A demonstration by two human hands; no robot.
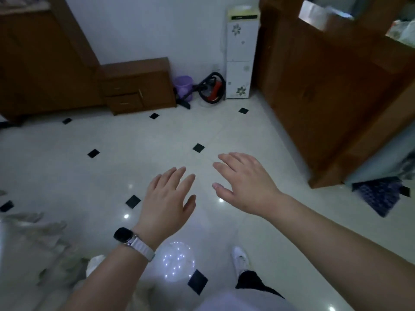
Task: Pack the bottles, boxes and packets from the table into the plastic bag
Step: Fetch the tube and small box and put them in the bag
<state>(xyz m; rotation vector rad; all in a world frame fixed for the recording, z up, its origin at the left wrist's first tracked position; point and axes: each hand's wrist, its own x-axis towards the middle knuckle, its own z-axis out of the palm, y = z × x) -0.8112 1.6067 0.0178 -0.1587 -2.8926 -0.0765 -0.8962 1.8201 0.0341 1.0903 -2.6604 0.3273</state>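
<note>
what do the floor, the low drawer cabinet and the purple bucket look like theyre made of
Floor: glazed ceramic or polished stone tile, judging by the mirror-like light reflections and small black diamond insets.
Low drawer cabinet: brown wood or wood veneer, satin finish, with faint grain and metal handles.
Purple bucket: probably plastic, with uniform, slightly translucent colour.

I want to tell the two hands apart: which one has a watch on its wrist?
The left hand: a dark-faced watch with a pale strap sits on its wrist. The right hand has a bare wrist.
</note>
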